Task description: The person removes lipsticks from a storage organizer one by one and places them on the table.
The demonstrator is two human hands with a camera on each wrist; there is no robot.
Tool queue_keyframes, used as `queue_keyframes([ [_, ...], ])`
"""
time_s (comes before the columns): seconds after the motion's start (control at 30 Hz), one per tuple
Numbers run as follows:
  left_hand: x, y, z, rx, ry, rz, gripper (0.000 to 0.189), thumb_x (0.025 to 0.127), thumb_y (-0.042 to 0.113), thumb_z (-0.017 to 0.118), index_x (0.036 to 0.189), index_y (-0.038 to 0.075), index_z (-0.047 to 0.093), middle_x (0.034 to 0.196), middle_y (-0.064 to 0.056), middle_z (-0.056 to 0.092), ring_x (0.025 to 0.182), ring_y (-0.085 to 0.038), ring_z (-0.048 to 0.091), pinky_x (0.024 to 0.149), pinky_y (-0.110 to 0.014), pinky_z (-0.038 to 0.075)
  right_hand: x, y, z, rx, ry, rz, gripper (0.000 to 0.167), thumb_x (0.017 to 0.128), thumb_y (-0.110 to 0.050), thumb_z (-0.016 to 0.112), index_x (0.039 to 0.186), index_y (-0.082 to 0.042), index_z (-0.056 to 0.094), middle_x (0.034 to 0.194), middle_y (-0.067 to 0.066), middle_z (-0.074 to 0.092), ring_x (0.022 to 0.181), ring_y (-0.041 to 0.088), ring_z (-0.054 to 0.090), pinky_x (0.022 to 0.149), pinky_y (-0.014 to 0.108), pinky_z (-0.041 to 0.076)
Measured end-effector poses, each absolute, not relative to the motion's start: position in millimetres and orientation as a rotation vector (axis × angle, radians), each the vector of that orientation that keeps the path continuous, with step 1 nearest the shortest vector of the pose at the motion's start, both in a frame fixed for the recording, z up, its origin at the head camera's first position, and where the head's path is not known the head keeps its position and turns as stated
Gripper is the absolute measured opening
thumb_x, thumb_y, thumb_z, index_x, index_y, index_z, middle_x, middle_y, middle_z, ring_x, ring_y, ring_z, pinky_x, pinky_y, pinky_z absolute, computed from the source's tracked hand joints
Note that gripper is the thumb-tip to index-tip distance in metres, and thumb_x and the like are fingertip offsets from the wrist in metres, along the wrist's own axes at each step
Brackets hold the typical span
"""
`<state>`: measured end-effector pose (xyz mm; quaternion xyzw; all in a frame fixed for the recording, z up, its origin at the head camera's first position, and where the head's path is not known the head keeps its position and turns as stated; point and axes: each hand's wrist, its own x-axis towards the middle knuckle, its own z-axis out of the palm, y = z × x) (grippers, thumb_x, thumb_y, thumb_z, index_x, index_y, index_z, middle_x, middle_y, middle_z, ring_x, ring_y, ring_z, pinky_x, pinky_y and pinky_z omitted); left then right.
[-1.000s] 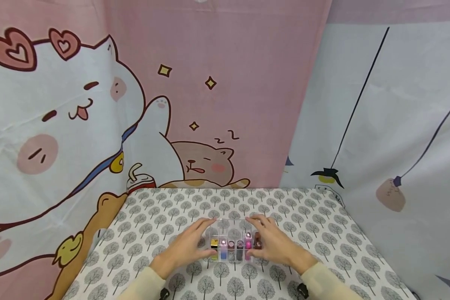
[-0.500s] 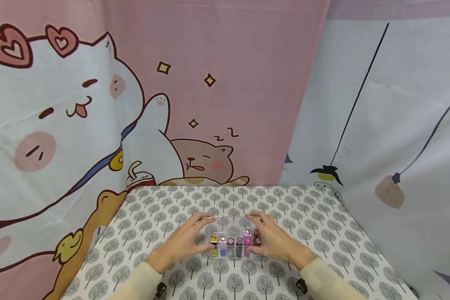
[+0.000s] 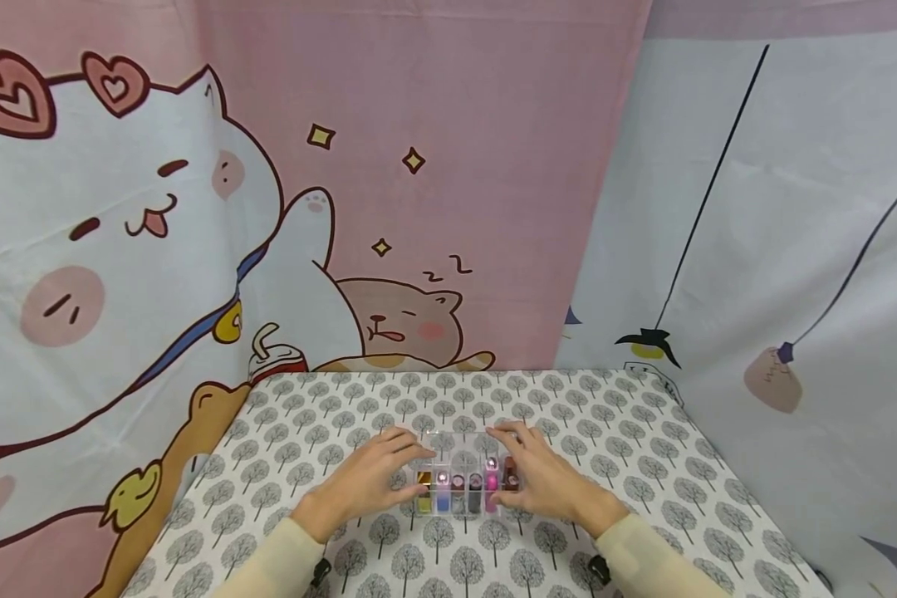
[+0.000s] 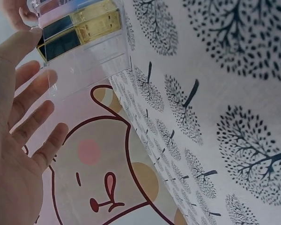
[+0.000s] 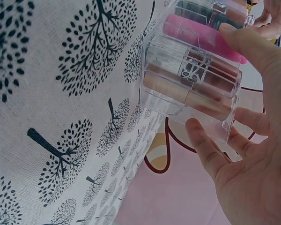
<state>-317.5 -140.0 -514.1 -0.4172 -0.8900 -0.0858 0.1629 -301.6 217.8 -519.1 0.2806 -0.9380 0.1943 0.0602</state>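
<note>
A clear plastic lipstick organizer stands on the tablecloth with one row of tubes inside. My left hand holds its left end, the thumb at the front corner and the other fingers spread along the far side. At that end sits a gold-and-black tube. Round the right end is my right hand, its thumb on the front edge and its fingers behind the clear wall. Beside that hand are a bright pink tube and brownish tubes. Some fingertips are partly hidden in the head view.
The table has a white cloth printed with grey trees. Behind it hangs a pink cartoon curtain, and a pale one closes off the right side. Small black pieces show below both sleeves.
The head view has shifted slightly. My left fingertips have come a little nearer along the organizer's left side; the right hand keeps its hold and the organizer stays in place.
</note>
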Motion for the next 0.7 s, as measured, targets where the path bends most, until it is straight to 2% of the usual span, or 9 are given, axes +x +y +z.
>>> queue_keyframes([
  [0.2,-318.7,-138.4,-515.8,-1.257,-2.47,-0.211,0.033,0.107,0.046,0.084,0.134,0.027,0.083,0.139,0.008,0.084,0.147,-0.025,0.07,0.13,-0.049,0.059,-301.6,218.0,-519.0,0.842,-2.844,0.57,0.109,0.093,-0.049,0.098,0.18,-0.017,0.041,0.18,0.012,0.045,0.153,0.036,0.055,0.115,0.058,0.069],
  [0.4,-317.4,-135.4,-514.9,-1.286,-2.497,-0.228,0.024,0.11,0.043,0.081,0.13,0.031,0.085,0.136,0.009,0.084,0.14,-0.017,0.072,0.125,-0.045,0.063,-302.6,217.3,-520.0,0.84,-2.853,0.567,0.111,0.093,-0.051,0.098,0.181,-0.017,0.04,0.181,0.012,0.045,0.155,0.035,0.054,0.117,0.058,0.067],
  [0.53,-317.7,-134.8,-516.0,-1.291,-2.479,-0.211,0.024,0.11,0.042,0.08,0.13,0.029,0.085,0.134,0.007,0.084,0.133,-0.014,0.073,0.121,-0.042,0.065,-303.0,217.0,-520.8,0.842,-2.852,0.574,0.11,0.092,-0.051,0.098,0.18,-0.018,0.04,0.18,0.011,0.046,0.153,0.033,0.055,0.116,0.058,0.068],
  [0.7,-319.3,-134.3,-517.3,-1.306,-2.417,-0.214,0.019,0.109,0.038,0.082,0.125,0.029,0.085,0.125,0.011,0.084,0.124,-0.01,0.073,0.115,-0.037,0.067,-303.2,217.4,-521.3,0.838,-2.856,0.576,0.111,0.092,-0.051,0.098,0.181,-0.019,0.04,0.18,0.011,0.045,0.151,0.032,0.056,0.116,0.057,0.068],
])
